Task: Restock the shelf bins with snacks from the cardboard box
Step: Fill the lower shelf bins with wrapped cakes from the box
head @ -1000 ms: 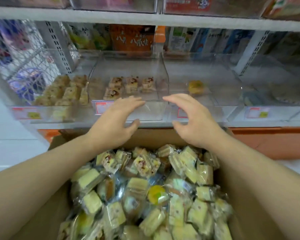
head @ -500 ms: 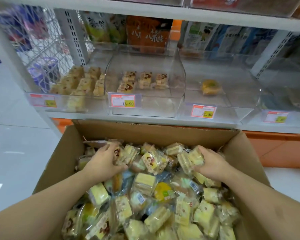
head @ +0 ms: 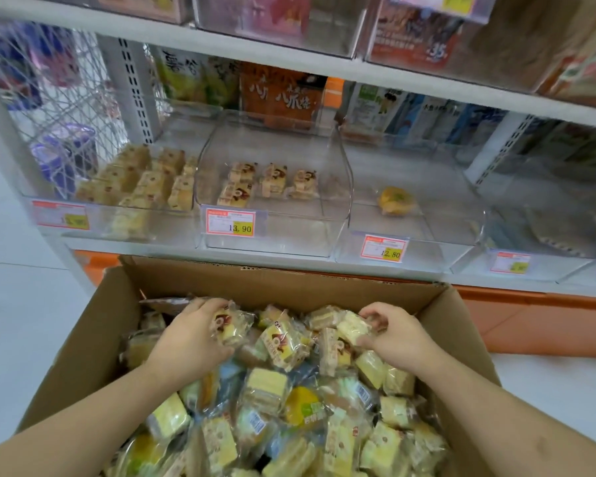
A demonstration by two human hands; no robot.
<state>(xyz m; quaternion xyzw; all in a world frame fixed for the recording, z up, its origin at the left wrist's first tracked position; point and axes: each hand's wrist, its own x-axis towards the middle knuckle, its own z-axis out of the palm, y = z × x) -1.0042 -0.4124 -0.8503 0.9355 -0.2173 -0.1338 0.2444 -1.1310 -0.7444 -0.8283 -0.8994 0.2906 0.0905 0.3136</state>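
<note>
An open cardboard box (head: 93, 325) below me is heaped with clear-wrapped cake snacks (head: 272, 401). My left hand (head: 191, 335) is down in the far left of the heap, fingers curled round a wrapped cake with a brown print (head: 229, 327). My right hand (head: 398, 333) is at the far right of the heap, pinching a pale wrapped cake (head: 351, 327). On the shelf above stand clear bins: the left bin (head: 117, 218) with several cakes, the middle bin (head: 276, 232) with several printed cakes, and the right bin (head: 427, 235) with one round yellow snack (head: 394, 200).
Price tags (head: 230, 222) hang on the bin fronts. Bagged goods (head: 279, 94) stand behind the bins, and an upper shelf (head: 289, 46) carries more boxes. A wire rack (head: 59, 108) is at left. Orange plinth (head: 537, 321) runs under the shelf; pale floor on both sides.
Both hands dropped from in front of the shelf bins into the box and closed on wrapped cakes. The camera tilted so more of the shelf shows.
</note>
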